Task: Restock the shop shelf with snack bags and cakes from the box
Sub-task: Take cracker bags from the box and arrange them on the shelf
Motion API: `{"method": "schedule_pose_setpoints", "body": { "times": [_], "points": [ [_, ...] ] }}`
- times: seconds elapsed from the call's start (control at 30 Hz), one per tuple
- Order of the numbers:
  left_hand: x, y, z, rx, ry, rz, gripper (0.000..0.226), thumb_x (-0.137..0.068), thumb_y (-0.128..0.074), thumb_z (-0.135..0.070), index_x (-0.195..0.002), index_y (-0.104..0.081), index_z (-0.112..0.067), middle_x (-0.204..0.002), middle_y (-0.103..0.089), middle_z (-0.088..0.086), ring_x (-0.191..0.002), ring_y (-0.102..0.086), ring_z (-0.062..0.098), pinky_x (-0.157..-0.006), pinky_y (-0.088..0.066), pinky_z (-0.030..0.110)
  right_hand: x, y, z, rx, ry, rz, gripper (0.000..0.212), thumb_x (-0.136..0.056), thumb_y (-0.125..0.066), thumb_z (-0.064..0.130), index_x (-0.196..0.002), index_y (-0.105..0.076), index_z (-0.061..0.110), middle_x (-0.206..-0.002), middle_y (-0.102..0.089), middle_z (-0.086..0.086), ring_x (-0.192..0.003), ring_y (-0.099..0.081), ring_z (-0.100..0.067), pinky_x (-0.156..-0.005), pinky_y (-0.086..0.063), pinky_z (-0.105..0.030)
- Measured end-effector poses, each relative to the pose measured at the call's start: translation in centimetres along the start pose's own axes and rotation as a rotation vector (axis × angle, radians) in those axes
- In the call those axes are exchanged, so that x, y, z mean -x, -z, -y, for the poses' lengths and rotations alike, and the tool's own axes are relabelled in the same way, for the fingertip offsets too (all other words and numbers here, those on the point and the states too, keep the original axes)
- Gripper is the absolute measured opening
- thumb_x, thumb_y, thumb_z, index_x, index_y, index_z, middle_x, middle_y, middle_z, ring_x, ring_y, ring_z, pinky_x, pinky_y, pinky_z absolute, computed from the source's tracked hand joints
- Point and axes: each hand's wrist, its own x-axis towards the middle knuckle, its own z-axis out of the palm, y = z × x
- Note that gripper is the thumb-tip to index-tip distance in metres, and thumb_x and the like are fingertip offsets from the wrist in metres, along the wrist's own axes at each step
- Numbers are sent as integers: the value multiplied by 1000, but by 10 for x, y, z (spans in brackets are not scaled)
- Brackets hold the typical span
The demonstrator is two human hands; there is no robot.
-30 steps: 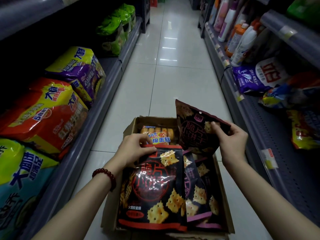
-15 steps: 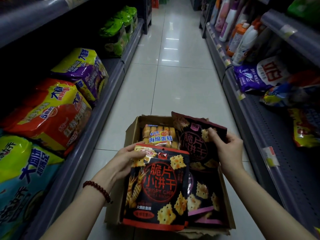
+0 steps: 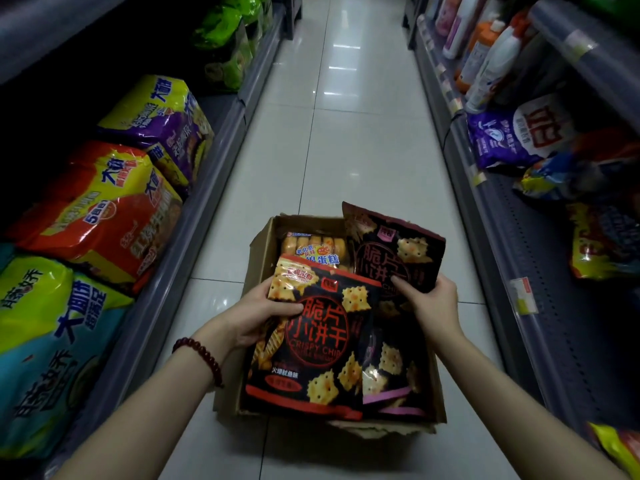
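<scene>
An open cardboard box (image 3: 263,247) stands on the aisle floor in front of me. My left hand (image 3: 263,315) grips the upper left edge of a black cracker bag with red trim (image 3: 325,344), raised above the box. My right hand (image 3: 431,304) holds the lower edge of a black cracker bag with purple trim (image 3: 391,251), tilted up at the box's far right. A pack of sponge cakes (image 3: 315,249) lies at the back of the box. More purple-trimmed bags (image 3: 391,379) lie under my right wrist.
The left shelf (image 3: 194,230) carries large noodle multipacks in red (image 3: 100,216), purple (image 3: 159,123), blue and green. On the right shelf (image 3: 512,258) are detergent bags (image 3: 516,136), bottles and some snack bags. A tiled aisle (image 3: 332,133) runs ahead between them.
My left hand has lifted the red-trimmed bag higher and nearer to me. My right hand slid from the top of the purple-trimmed bag down to its lower edge.
</scene>
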Motion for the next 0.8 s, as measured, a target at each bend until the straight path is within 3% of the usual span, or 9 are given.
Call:
{"method": "schedule_pose_setpoints", "body": {
  "times": [0.1,0.27,0.33,0.43,0.53,0.63,0.8],
  "points": [
    [22,-11,-28,-26,42,-60,55,-70,-78,-7,-119,-55,1,-116,-65,23,-105,-64,37,-89,-52,49,-1,5,41,16,-15,0,19,-74,-79,20,-83,-67,32,-92,-72,7,-92,-69,-18,-87,-55,-46],
    [84,-38,-99,69,-19,-179,31,-77,-68,-6,-108,-62,-4,-100,-73,13,-90,-71,26,-70,-59,33,8,27,127,11,-90,8,27,-55,-79,50,-78,-69,39,-94,-73,5,-92,-70,-21,-78,-57,-52],
    [113,-50,-134,112,-46,-248,27,-82,-65,-4,-109,-61,-4,-102,-72,14,-89,-71,26,-69,-59,33,17,35,173,38,-78,29,21,-65,-80,40,-82,-68,38,-96,-73,6,-95,-69,-19,-81,-57,-51],
    [159,-70,-191,138,-97,-321,25,-84,-63,-4,-109,-60,-6,-109,-68,17,-98,-67,30,-81,-56,40,32,43,242,52,-61,70,21,-76,-78,25,-94,-67,27,-99,-72,3,-98,-68,-19,-85,-56,-46],
    [207,-89,-249,163,-158,-373,18,-84,-64,-5,-102,-63,-9,-108,-69,17,-102,-65,32,-90,-51,45,44,48,317,54,-13,98,25,-78,-76,22,-101,-67,16,-101,-72,-3,-97,-68,-19,-87,-56,-45],
    [261,-106,-311,185,-248,-460,20,-82,-66,-6,-102,-64,-9,-106,-70,15,-99,-66,31,-86,-54,43,55,54,400,29,23,148,32,-79,-75,23,-107,-68,11,-103,-72,-3,-97,-67,-18,-88,-55,-46],
    [352,-137,-405,189,-396,-596,13,-83,-67,-7,-96,-66,-12,-95,-72,8,-86,-69,24,-78,-54,38,74,63,533,-59,87,257,16,-80,-74,21,-94,-67,24,-100,-72,1,-96,-68,-16,-88,-55,-43]
  ]
}}
